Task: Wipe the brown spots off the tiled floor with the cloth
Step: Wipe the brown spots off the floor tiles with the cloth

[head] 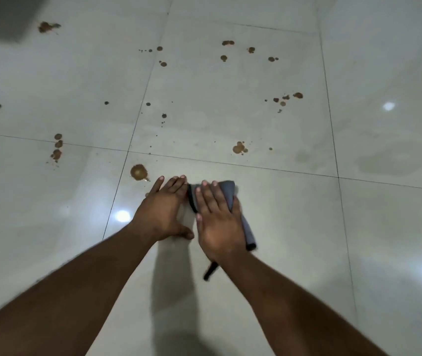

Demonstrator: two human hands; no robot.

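A grey cloth (227,191) with a dark edge lies on the glossy tiled floor (294,240). My right hand (217,222) presses flat on the cloth with straight fingers. My left hand (164,209) rests flat on the bare tile just left of the cloth, fingers spread. A large brown spot (138,172) sits just beyond my left fingertips. Several more brown spots dot the tiles farther off, such as a blotch (240,148) ahead of the cloth, a cluster (57,147) at the left and another cluster (285,98) at the far right.
Dark grout lines (230,165) divide the large pale tiles. A dark blurred object (1,16) fills the top left corner. Ceiling lights reflect as bright dots (123,216) on the floor. Faint smeared patches (374,164) show at the right.
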